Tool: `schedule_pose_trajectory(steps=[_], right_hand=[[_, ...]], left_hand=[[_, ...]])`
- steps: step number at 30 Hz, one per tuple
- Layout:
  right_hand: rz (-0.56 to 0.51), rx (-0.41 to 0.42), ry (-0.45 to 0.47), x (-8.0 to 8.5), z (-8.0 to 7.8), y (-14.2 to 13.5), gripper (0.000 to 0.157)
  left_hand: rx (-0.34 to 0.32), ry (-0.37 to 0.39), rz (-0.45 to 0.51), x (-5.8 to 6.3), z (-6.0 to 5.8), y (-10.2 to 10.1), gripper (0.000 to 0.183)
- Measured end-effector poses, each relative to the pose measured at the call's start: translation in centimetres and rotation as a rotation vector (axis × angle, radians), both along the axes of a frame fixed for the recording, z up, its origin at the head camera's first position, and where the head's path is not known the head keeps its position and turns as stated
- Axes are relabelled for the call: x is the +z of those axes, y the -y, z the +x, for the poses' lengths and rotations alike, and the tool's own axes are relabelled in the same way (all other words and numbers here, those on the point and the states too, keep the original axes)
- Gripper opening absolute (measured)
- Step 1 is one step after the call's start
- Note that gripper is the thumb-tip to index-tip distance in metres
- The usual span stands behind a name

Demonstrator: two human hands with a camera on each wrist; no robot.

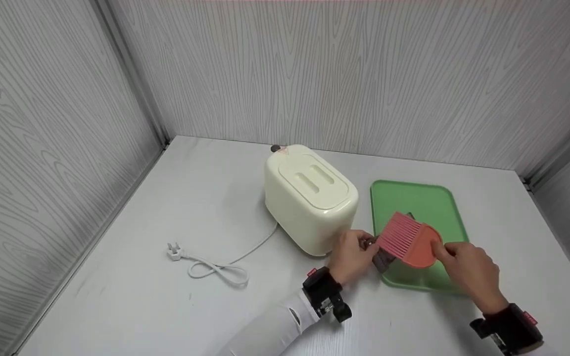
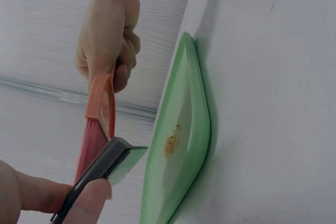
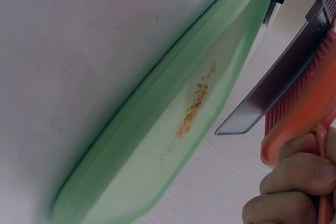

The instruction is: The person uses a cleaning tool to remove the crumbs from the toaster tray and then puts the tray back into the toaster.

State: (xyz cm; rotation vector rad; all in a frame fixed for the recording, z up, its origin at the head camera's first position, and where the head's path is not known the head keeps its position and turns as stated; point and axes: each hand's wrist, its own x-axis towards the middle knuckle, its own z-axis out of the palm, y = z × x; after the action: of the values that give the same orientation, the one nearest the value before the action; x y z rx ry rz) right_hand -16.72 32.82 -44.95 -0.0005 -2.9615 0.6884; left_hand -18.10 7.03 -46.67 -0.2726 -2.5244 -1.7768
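Observation:
My left hand (image 1: 352,254) pinches the end of a dark metal crumb tray (image 1: 383,259), which is tilted above the green tray (image 1: 408,193). In my right hand (image 1: 470,272) is an orange brush (image 1: 423,247), gripped by its rounded handle. The brush's pink bristles lie along the crumb tray's surface in the right wrist view and hide much of it in the head view. Brown crumbs (image 3: 194,109) form a small streak on the green tray below, also seen as a little heap of crumbs (image 2: 171,144) in the left wrist view.
Just left of the green tray stands a cream toaster (image 1: 309,202) with a covered top, close to my left hand. Its white cord (image 1: 220,267) lies looped on the table, ending in a plug (image 1: 174,252). Grained panels (image 1: 314,74) enclose the table's back and sides.

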Motion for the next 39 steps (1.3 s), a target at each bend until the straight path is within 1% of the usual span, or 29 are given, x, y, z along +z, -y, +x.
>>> schedule_pose_trajectory(steps=[5,9,17,24,28,33,39], right_hand=[[0.018,-0.001,0.009,-0.4,0.2,-0.4,0.059],[0.039,-0.001,0.016,-0.4,0.4,-0.9,0.059],[0.11,0.011,0.03,0.3,0.3,-2.0,0.056],[0.166,0.003,0.028,1.0,-0.1,-3.2,0.056],[0.192,-0.002,0.016,1.1,-0.2,-3.8,0.054],[0.233,-0.015,-0.036,1.1,-0.3,-4.5,0.051],[0.271,-0.046,-0.142,1.6,-0.8,-5.2,0.051]], left_hand=[[0.004,0.048,0.025,0.0,0.1,-0.1,0.006],[0.01,0.048,0.044,-0.1,0.1,-0.1,0.005],[-0.002,0.025,0.061,0.1,0.0,0.1,0.006],[-0.006,-0.04,0.044,0.1,-0.1,0.2,0.009],[-0.015,-0.03,0.041,0.1,-0.1,0.1,0.008],[-0.028,0.004,0.047,0.1,0.0,0.1,0.007],[-0.018,0.009,0.003,-0.1,0.1,0.0,0.008]])
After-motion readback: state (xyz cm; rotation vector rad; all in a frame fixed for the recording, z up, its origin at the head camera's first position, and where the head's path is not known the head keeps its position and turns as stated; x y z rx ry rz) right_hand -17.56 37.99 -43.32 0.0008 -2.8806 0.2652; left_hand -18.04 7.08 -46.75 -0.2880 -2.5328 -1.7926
